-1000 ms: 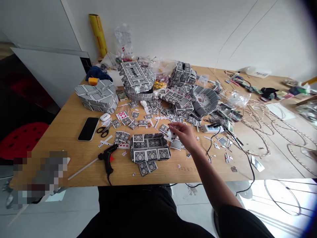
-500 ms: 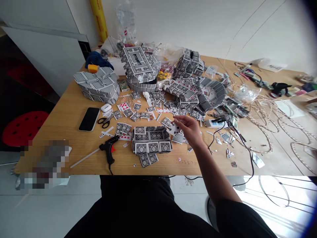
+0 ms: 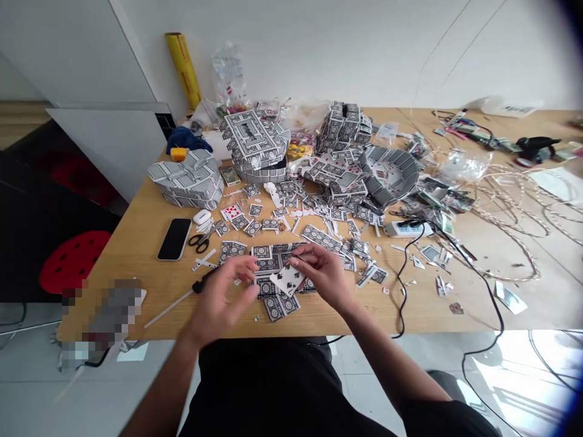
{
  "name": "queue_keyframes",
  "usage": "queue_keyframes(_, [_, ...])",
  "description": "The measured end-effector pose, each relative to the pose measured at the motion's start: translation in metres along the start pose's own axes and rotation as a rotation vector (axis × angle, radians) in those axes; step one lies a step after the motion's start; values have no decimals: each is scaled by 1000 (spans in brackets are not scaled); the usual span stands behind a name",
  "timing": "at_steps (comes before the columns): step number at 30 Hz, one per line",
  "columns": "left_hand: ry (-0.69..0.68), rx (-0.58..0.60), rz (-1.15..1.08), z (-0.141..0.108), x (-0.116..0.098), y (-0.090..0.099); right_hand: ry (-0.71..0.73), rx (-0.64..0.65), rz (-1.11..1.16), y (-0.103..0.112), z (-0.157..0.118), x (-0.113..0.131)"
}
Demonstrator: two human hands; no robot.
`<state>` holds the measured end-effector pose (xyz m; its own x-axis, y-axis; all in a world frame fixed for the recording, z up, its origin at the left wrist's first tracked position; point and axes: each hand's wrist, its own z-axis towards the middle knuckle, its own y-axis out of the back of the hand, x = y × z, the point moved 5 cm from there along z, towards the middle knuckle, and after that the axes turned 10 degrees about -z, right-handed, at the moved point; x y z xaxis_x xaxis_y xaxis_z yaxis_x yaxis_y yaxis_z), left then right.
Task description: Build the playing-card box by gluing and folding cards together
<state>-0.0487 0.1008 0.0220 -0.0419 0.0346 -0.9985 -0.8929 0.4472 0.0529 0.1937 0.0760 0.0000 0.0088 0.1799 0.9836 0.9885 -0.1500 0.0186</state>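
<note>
Between the fingers of my right hand is a playing card, its white spade face turned up. The card hangs over a small open box built from patterned playing cards. My left hand hovers left of the card with thumb and fingers apart, touching nothing that I can see. It partly covers a black glue gun with a white glue stick poking out. Below the box lies a joined pair of patterned cards.
Scissors and a phone lie at the left. Card scraps are scattered behind the box. Farther back stand a heart-shaped card box and other card-built pieces. A power strip with black cables and coiled rope lie at the right.
My right hand has brought the card left, from beside the box to above it. My left hand has come into view from below. The camera view has shifted slightly.
</note>
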Motion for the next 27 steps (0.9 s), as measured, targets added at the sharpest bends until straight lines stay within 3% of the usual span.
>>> queue_keyframes(3, [81,118,-63,-10,24,-30,-7,-24,43,-13,-10,-9])
queue_keyframes(6, [167,113,-128,-17,44,-43,-13,-39,70,-23,-19,-16])
queue_keyframes(10, [196,11,-174,-15,48,-30,-34,0,101,-27,-24,-20])
queue_keyframes(14, [145,-57,-164,1,35,-14,-34,-22,112,-12,-18,-19])
queue_keyframes(17, [99,-87,-53,32,29,-1,-18,-81,130,2,-12,-17])
queue_keyframes(21, [37,-210,234,85,25,17,9,-94,149,11,-6,-15])
queue_keyframes(24, [27,-175,310,102,30,17,66,-100,55,18,-1,-14])
queue_keyframes(27, [58,-88,286,91,44,13,153,-160,-219,38,13,-14])
